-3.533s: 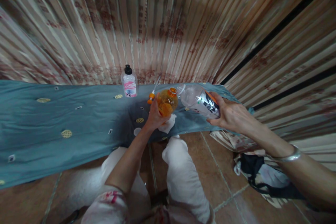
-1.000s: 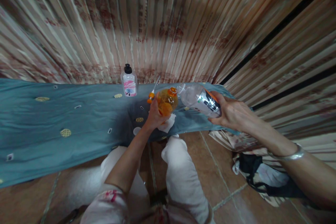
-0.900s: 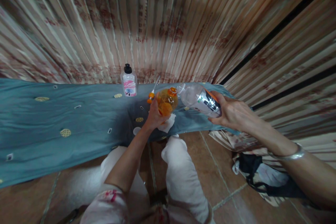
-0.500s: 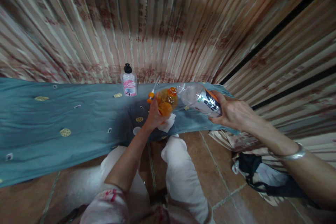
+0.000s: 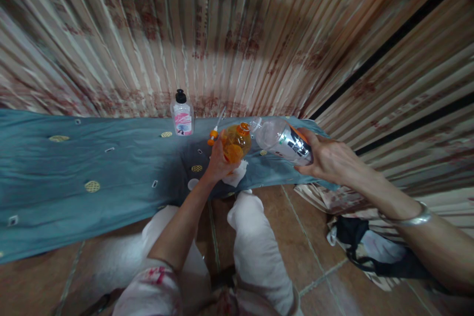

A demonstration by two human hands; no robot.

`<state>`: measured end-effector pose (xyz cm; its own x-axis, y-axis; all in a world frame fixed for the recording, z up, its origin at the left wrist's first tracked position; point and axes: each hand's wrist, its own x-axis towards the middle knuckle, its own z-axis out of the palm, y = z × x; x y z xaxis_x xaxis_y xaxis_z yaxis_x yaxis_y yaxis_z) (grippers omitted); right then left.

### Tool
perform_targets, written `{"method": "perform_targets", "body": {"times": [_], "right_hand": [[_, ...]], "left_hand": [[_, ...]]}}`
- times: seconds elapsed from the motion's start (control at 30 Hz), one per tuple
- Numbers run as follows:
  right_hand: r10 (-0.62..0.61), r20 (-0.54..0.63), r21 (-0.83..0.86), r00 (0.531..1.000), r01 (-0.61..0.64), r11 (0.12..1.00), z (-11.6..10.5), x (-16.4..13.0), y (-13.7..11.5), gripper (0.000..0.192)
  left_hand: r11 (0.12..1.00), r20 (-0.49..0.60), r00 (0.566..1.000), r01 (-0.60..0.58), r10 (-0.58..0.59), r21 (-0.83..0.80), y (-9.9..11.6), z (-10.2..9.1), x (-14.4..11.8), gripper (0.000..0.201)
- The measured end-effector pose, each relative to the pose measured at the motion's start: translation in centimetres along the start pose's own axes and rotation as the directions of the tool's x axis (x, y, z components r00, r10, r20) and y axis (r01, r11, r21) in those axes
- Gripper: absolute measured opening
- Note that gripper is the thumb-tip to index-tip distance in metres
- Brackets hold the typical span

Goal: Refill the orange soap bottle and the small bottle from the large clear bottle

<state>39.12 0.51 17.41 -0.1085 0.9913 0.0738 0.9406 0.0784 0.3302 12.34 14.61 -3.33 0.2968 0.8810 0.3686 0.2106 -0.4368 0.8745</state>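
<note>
Key relation: mouth to mouth. The neck of the clear plastic bottle with a silver, black and orange label [image 5: 272, 136] is at the rim of the see-through orange rounded plastic bottle [image 5: 240, 142]. The two openings are touching or nearly so; exact contact cannot be told from this angle.

Axes: the clear bottle is tipped well over, long axis running from its base, low at the right, up to its neck at the left. The orange bottle is roughly upright, open mouth uppermost. The left hand is nearer to where the openings meet; the right is at the far end of the clear bottle.

Hands: the left hand [image 5: 220, 162] is wrapped around the near left side of the orange bottle. The right hand [image 5: 326, 157] is clamped on the label end of the clear bottle, thumb above, fingers below. Neither is free. Liquid flow: not discernible.

Surroundings: both bottles are over the cloth-covered teal table [image 5: 126, 158]; whether the orange one rests on it is unclear. An orange-and-white pump head with a thin tube [image 5: 213, 137] lies just left of it; a crumpled white tissue [image 5: 239, 176] is just beneath the left hand.
</note>
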Motion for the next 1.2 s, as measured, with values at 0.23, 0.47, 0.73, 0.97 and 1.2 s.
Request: {"method": "perform_targets", "body": {"times": [0.23, 0.47, 0.73, 0.97, 1.2], "right_hand": [[-0.017, 0.014, 0.009, 1.000, 0.017, 1.000, -0.03, -0.03, 0.30, 0.096], [-0.003, -0.013, -0.018, 1.000, 0.003, 1.000, 0.31, -0.07, 0.20, 0.095], [-0.016, -0.006, 0.010, 1.000, 0.016, 1.000, 0.20, -0.05, 0.34, 0.095], [-0.014, -0.007, -0.001, 1.000, 0.014, 1.000, 0.13, -0.11, 0.23, 0.097], [-0.005, 0.024, 0.028, 1.000, 0.004, 1.000, -0.31, -0.01, -0.09, 0.098]], "left_hand": [[1.000, -0.014, 1.000, -0.017, 0.017, -0.014, -0.42, 0.20, 0.02, 0.121], [0.999, -0.028, 0.999, -0.035, 0.034, -0.009, -0.83, 0.46, 0.00, 0.123], [0.999, -0.013, 0.999, -0.047, 0.047, -0.022, -0.86, 0.33, 0.14, 0.122], [1.000, -0.018, 1.000, -0.020, 0.020, -0.003, -0.68, 0.34, 0.04, 0.124], [1.000, -0.010, 1.000, 0.006, -0.006, -0.008, -0.24, 0.29, 0.03, 0.121]]}}
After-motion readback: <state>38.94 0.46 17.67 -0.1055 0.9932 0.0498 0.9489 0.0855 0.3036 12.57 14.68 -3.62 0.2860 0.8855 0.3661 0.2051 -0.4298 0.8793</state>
